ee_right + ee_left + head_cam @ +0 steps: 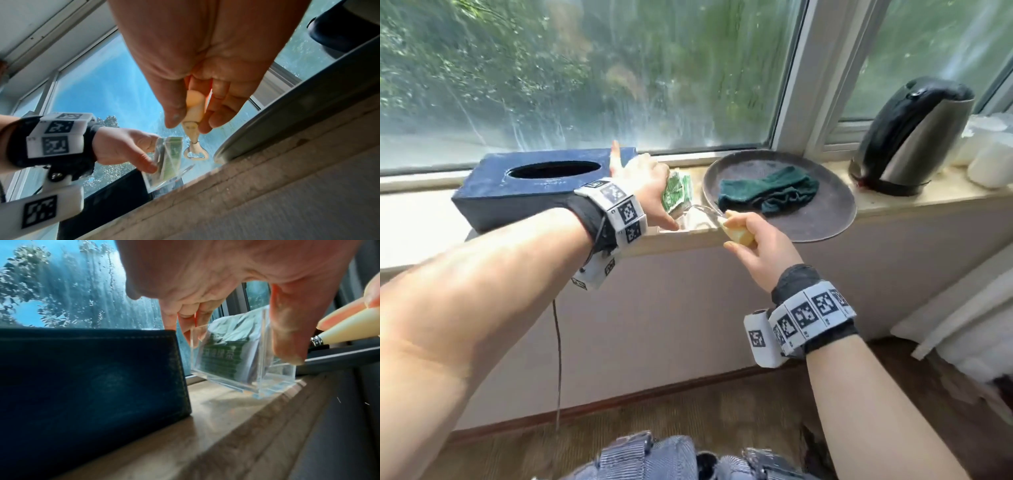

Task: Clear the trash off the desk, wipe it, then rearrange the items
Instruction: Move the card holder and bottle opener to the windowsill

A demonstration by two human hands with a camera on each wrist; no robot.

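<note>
My left hand [650, 186] grips a clear acrylic box [242, 369] between thumb and fingers. The box holds green packets [677, 193] and sits tilted, low over the stone window sill [236, 418]. My right hand [751, 241] holds a bottle opener [194, 123] by its cream handle [738, 234]. Its metal head [196, 154] points at the box's right side, just beside the packets. A dark green cloth [767, 192] lies bunched on a round dark tray [822, 219] to the right.
A dark blue tissue box [541, 185] stands on the sill right next to my left hand. A black and steel kettle [914, 137] is at the right, with white containers [989, 161] beyond it. The window glass runs close behind everything.
</note>
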